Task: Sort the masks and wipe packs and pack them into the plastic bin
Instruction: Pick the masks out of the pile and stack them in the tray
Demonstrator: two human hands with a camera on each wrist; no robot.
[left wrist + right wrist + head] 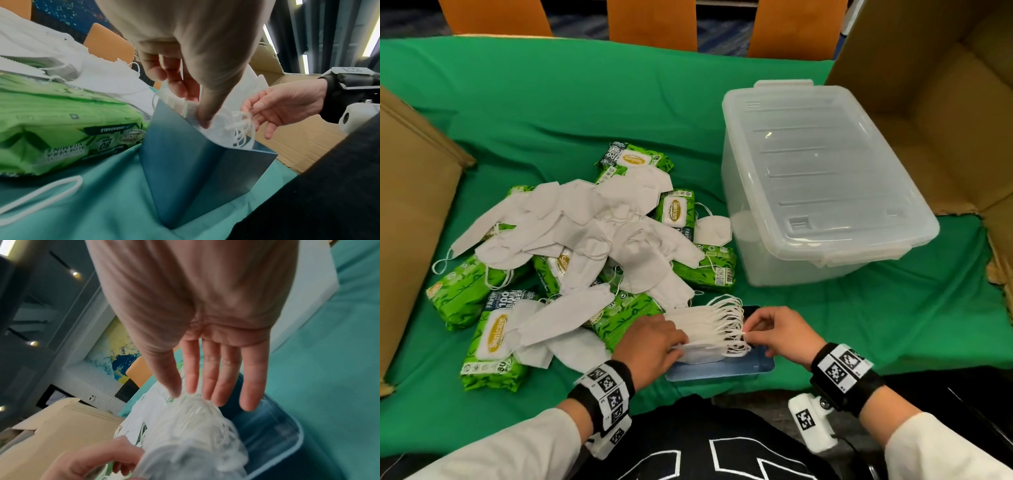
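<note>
Gripping mask stack [705, 329] | left hand [650, 346] | right hand [780, 334] fingers pinch loops

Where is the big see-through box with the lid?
In the head view the plastic bin sits on the green cloth at the right, lid on, beside the cardboard box and right of the mask pile.

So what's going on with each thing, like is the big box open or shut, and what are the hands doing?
Plastic bin: lid on, shut.
Stack of masks: gathered, standing in the blue box.
Blue box: open, on the green cloth.
Left hand: holds the stack.
Right hand: pinches the ear loops.
Loose masks: piled unsorted over the wipe packs.
Wipe packs: sealed, lying on the cloth.
</note>
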